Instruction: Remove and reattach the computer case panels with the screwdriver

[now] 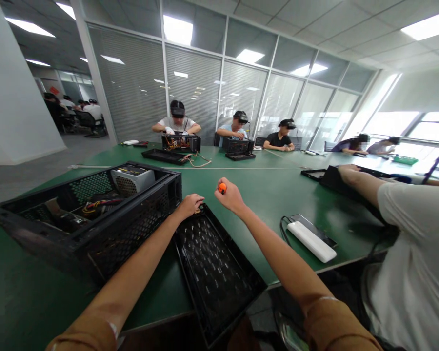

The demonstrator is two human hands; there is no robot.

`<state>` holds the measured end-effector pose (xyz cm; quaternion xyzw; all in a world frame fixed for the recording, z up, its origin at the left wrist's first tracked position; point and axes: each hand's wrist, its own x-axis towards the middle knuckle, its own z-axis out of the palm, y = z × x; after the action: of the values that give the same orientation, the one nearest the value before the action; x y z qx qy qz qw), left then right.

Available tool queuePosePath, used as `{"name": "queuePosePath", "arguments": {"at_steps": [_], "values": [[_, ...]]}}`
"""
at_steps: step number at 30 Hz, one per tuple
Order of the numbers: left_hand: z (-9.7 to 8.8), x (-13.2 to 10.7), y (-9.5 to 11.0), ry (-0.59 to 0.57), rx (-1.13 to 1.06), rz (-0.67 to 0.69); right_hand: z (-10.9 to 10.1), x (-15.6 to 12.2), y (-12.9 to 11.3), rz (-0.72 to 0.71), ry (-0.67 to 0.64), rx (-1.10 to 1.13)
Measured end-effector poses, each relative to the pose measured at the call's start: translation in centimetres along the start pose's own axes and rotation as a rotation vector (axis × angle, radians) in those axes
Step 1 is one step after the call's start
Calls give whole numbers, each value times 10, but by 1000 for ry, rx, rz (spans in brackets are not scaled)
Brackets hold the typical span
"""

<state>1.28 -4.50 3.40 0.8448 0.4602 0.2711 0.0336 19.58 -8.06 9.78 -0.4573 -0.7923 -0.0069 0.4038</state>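
Note:
A black perforated computer front panel [219, 258] lies in front of me, its near end sticking out past the table edge. My left hand [190, 206] is closed at the panel's far end, with its fingertips over the rim by a small light-coloured part. In my right hand [231, 196] is a screwdriver [222, 188]; only its orange and black handle end shows, and its tip is hidden. This fist hovers just right of the panel's far end. On the left stands an open black computer case [131, 229] with a grey power supply [132, 180] and coloured cables inside.
A white power bank [310, 241] with a cable rests by a dark flat device [316, 229] on the green table [263, 195]. At right, a co-worker's arm [362, 183] reaches over another black case. Other people work with cases across the table.

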Motion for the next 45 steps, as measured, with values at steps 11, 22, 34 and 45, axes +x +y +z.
{"name": "queuePosePath", "arguments": {"at_steps": [11, 22, 34, 45], "values": [[-191, -199, 61, 597, 450, -183, -87, -164, 21, 25, -977, -185], [-180, -243, -110, 1067, 328, -811, -44, -178, -59, -333, -913, -124], [-135, -91, -172, 797, 75, -880, 4, -172, -37, -269, -591, -194], [-96, 47, -213, 596, -220, -902, 87, -73, -18, -35, -426, -382]]}}
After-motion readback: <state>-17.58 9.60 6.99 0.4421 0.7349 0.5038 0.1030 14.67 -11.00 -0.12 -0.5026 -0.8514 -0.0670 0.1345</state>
